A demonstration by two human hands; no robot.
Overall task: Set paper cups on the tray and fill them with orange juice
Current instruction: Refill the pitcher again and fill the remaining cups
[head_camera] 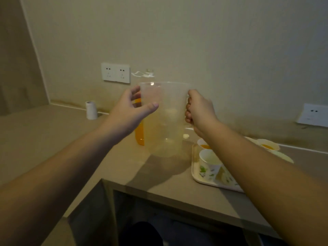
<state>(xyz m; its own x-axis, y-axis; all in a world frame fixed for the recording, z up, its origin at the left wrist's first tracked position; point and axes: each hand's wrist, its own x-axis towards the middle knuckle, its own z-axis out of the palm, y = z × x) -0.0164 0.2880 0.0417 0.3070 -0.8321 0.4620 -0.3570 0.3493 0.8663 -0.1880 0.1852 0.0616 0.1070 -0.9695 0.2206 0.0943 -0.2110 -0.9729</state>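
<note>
A clear plastic jug (165, 119), almost without juice, hangs upright above the table. My right hand (198, 110) grips its handle on the right side. My left hand (134, 109) is open beside the jug's left wall, thumb across the front. Behind the jug stands an orange juice bottle (139, 134), mostly hidden. A pale tray (195, 174) lies at the right with paper cups: a patterned cup (208, 164) showing no juice at the front, one with juice (204, 145) behind it, another with juice (268, 145) at the far side. My right forearm hides part of the tray.
The table's front edge (177, 194) runs below the tray, with an open space underneath. A white roll (91, 110) stands at the back left by the wall. Wall sockets (115, 72) sit above it, and another socket (313, 115) is at the far right.
</note>
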